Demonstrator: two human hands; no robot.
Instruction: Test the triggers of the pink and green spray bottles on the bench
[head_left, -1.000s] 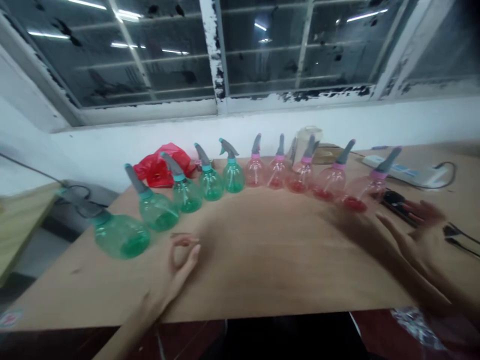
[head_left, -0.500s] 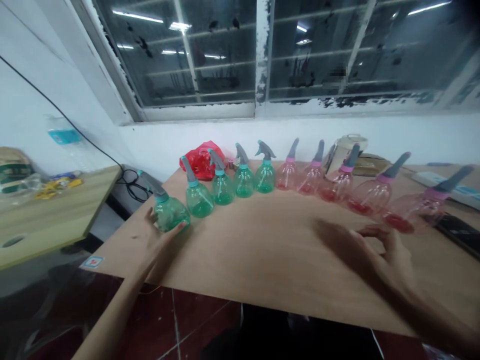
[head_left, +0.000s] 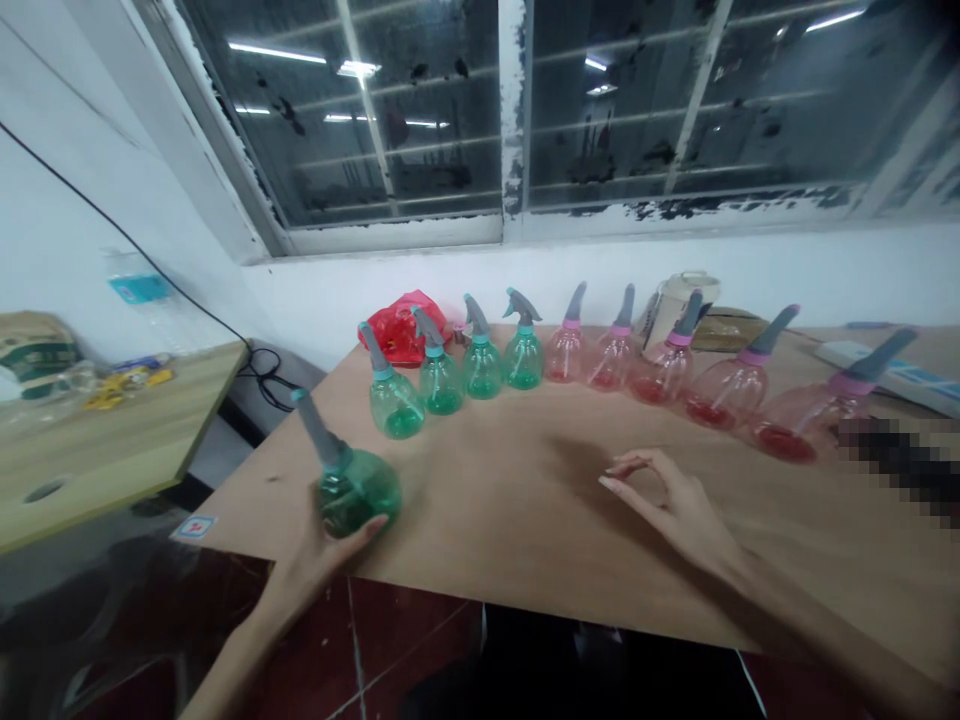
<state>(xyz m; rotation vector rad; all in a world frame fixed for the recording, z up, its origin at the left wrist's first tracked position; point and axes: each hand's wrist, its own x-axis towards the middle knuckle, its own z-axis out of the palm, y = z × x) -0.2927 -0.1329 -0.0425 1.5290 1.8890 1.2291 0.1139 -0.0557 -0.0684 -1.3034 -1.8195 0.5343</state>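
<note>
My left hand (head_left: pixel 322 555) is wrapped around the round body of a green spray bottle (head_left: pixel 364 492), thumb across its front. This bottle has a grey trigger head and is held near the table's left front part. My right hand (head_left: pixel 679 505) hovers over the middle right of the table, fingers loosely curved, with nothing in it. A curved row stands beyond my hands: several green spray bottles (head_left: pixel 440 385) on the left and several pink spray bottles (head_left: pixel 726 390) on the right. Coloured liquid lies in the bottom of each.
Behind the row lie a red plastic bag (head_left: pixel 405 330), a white container (head_left: pixel 679 305) and a power strip (head_left: pixel 892 375). A second table (head_left: pixel 150 430) stands at the left, with a black cable (head_left: pixel 262 375) in the gap. The wooden table's (head_left: pixel 480 530) front edge is close to me.
My left hand has drawn the green spray bottle out of the row, toward me and slightly right. My right hand has moved left, away from the nearest pink bottle.
</note>
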